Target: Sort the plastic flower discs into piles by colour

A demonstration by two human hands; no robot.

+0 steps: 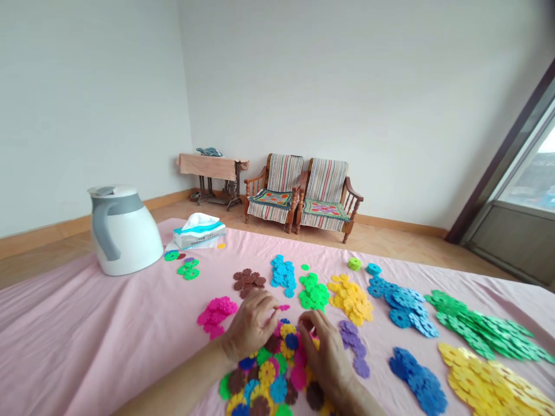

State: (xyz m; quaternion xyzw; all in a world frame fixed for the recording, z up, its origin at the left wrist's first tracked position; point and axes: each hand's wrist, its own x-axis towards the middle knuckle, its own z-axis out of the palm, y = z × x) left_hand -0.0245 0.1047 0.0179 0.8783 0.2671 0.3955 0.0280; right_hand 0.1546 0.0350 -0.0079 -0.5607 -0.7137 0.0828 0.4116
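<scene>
A mixed heap of flower-shaped plastic discs (266, 372) in several colours lies in front of me on the pink cloth. My left hand (251, 323) is over the heap's far left side, thumb and fingers pinched together. Right by its fingertips is a pink disc (283, 308); I cannot tell whether they touch it. My right hand (325, 349) reaches over the heap's right side with fingers curled down among the discs. What its fingertips hold, if anything, is hidden. Pink discs (217, 315) lie left of my left hand, and purple discs (353, 345) right of my right hand.
Brown (248, 281), light blue (283, 275), green (314, 293) and yellow discs (350, 299) form piles beyond my hands. Larger blue (403, 303), green (485, 323) and yellow piles (494, 381) spread rightward. A white jug (130, 237) and tissue box (199, 232) stand back left.
</scene>
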